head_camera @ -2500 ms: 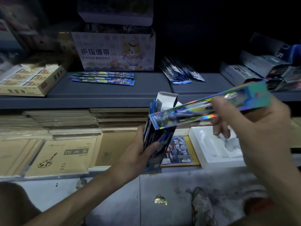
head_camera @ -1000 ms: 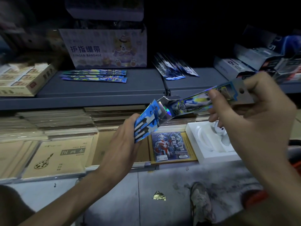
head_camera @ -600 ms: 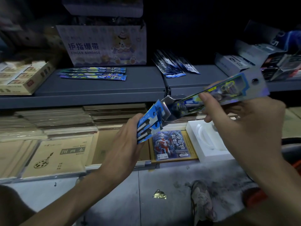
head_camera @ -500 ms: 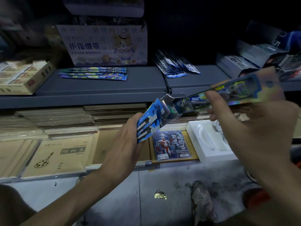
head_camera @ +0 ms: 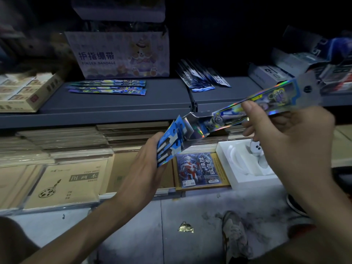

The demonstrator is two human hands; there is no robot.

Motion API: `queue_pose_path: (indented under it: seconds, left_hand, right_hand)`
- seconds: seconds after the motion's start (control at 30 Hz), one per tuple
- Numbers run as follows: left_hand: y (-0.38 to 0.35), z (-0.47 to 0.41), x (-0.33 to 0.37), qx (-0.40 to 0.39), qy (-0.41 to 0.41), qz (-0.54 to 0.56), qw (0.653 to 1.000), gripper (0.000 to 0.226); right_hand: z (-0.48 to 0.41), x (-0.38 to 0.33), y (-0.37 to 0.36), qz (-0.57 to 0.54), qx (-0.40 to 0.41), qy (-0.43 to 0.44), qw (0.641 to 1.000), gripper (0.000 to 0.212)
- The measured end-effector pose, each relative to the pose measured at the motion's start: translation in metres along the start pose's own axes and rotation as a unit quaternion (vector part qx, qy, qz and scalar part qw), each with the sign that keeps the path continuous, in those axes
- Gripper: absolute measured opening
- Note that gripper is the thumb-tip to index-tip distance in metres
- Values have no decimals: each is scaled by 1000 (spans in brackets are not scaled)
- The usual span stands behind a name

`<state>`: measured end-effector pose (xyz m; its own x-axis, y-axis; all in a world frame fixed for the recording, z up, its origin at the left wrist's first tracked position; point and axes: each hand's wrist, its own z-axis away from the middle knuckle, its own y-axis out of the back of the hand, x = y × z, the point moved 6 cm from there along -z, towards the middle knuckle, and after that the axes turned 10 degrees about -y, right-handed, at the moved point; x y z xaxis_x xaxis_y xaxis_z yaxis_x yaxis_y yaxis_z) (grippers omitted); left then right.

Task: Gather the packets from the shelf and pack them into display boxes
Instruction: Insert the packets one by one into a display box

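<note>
Head view: left hand (head_camera: 144, 168) is gripping the display box (head_camera: 171, 143) in front of the shelf (head_camera: 114, 109) front edge. Right hand (head_camera: 291, 145) is pinching the packet (head_camera: 266, 101), tip sitting at the box mouth. Keeping packet parallel to box, clear of flap (head_camera: 198, 116), looks key.

The single head-worn wide-angle view looks forward and down, close to the shelf (head_camera: 118, 103).

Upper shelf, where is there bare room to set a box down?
Bare grey shelf between the flat packets and the fanned packets, and along its front edge. Crowded at the right end, where boxes pile up.
</note>
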<state>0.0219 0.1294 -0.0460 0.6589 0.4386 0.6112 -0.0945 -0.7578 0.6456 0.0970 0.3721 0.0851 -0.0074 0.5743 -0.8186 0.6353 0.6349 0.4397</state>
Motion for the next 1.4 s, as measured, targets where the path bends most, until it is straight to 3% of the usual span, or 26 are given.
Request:
queue_pose_path:
  seconds: [0.13, 0.47, 0.83, 1.1, 1.27, 1.4]
  left_hand:
    - [-1, -1, 1, 3, -11, -24, 1000, 74]
    - [-1, -2, -3, -4, -10, -62, 998, 66]
    - [-6, -4, 7, -69, -46, -123, 989, 62]
    - [-8, 1, 8, -55, -18, -76, 995, 68]
    - [-9, 3, 11, -26, 13, -26, 999, 66]
    - [-11, 3, 13, -14, 22, -6, 1000, 65]
  right_hand:
    - [9, -13, 1, 6, 12, 87, 996, 28]
    - [-2, -4, 2, 22, -21, 87, 996, 30]
    - [-8, -2, 2, 68, -50, 83, 993, 27]
    - [1, 6, -19, 19, -63, 9, 998, 34]
    - [13, 18, -46, -105, -102, -106, 984, 26]
    - [20, 14, -55, -119, -152, -120, 974, 21]
